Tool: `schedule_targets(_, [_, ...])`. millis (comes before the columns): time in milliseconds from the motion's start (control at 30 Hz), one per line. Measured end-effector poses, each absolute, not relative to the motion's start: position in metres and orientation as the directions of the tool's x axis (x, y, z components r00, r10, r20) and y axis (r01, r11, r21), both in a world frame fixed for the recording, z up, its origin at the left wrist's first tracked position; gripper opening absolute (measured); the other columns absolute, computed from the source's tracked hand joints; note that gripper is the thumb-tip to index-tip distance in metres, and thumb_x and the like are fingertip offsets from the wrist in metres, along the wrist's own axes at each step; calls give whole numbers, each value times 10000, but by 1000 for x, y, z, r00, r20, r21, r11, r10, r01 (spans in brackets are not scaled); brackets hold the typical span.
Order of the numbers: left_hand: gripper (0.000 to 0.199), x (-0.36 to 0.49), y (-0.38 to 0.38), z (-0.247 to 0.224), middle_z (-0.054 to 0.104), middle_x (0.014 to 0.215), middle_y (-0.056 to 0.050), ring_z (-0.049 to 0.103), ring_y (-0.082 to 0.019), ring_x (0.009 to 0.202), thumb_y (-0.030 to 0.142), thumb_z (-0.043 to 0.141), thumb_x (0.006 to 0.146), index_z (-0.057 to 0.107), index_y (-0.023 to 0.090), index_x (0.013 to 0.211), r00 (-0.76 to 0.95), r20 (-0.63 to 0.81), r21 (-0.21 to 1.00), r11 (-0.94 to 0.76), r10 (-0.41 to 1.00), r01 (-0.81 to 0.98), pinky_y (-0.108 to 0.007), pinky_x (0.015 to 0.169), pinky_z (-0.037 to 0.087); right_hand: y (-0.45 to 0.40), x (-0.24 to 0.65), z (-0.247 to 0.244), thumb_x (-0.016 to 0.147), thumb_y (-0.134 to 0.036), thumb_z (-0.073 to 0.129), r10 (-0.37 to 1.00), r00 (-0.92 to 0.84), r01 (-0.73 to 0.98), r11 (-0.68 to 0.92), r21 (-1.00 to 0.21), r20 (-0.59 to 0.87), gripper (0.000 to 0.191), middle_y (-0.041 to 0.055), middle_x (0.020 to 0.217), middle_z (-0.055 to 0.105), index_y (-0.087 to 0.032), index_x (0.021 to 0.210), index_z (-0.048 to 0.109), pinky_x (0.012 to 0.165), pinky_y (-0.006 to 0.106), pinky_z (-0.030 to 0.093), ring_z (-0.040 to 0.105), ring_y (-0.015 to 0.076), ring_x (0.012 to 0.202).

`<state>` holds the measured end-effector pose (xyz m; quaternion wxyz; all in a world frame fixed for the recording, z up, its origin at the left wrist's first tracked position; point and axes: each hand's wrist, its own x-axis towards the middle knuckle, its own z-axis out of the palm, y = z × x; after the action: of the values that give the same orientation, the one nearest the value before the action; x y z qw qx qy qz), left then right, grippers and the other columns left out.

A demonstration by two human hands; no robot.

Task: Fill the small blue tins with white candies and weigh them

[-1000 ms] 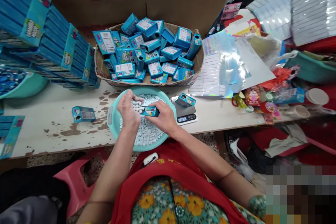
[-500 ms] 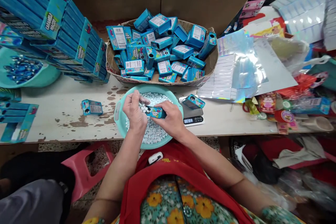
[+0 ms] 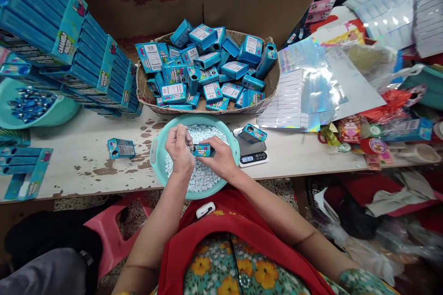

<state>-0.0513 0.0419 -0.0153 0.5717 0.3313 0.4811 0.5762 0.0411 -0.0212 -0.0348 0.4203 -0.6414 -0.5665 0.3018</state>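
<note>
A small blue box (image 3: 202,150) is gripped in my right hand (image 3: 220,159), above a turquoise basin (image 3: 159,166) of white candies (image 3: 204,177). My left hand (image 3: 180,150) is closed at the box's left end, fingers curled together; what lies inside them is hidden. To the right of the basin, a second blue box (image 3: 254,133) rests tilted on a digital scale (image 3: 256,147). Another blue box (image 3: 121,148) lies on the white table (image 3: 86,143) to the left.
Behind the basin stands a cardboard tray (image 3: 207,111) heaped with blue boxes. Tall stacks of blue boxes (image 3: 69,50) and a bowl of blue-wrapped pieces (image 3: 58,117) are at left. Shiny sheets (image 3: 287,97) and packets (image 3: 349,129) lie at right. A pink stool (image 3: 107,235) is below.
White candies that showed between my left fingers and the box are no longer visible there. The held box has turned slightly, and the whole view has shifted a little.
</note>
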Motion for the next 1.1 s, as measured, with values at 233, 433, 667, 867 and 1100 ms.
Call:
schedule_targets(233, [282,-72,60,1,312,483,83,291,-32,366,397,694,752,521,174,763,18,-313,812,278,950,-513,-141,335,231,-32,52,-33,663,-305,787,978,193,302,13,-953,75,332,23,906,646,-215,957,660,813,311,483,613,182,879])
schedule_targets(433, [212,-97,67,-46,526,605,3,504,-76,479,300,655,747,500,156,729,38,-711,659,684,702,-312,-177,442,420,-77,94,-10,639,-330,807,942,336,158,-59,-986,-3,382,25,952,631,-221,974,660,813,318,497,613,181,886])
schedule_targets(667, [270,-69,57,-56,533,591,-2,375,-60,409,317,747,616,587,140,741,404,-652,757,581,642,299,-157,367,235,-142,170,-15,620,-354,802,719,678,46,-245,-969,-149,393,34,940,649,-214,955,651,788,353,512,624,203,855])
schedule_targets(867, [37,40,75,-37,606,673,-30,525,-157,602,216,645,665,662,188,681,749,-275,924,-49,603,379,-237,530,387,-167,211,-29,584,-353,817,516,840,-8,-298,-954,-168,456,38,907,671,-196,983,661,810,395,508,634,212,823])
schedule_targets(1100, [205,109,75,-51,546,860,-54,531,-206,796,55,521,706,602,202,823,846,-198,566,-647,495,511,-298,670,373,-178,226,-40,597,-362,808,474,855,-53,-326,-944,-211,437,44,925,676,-195,974,662,818,399,506,635,213,847])
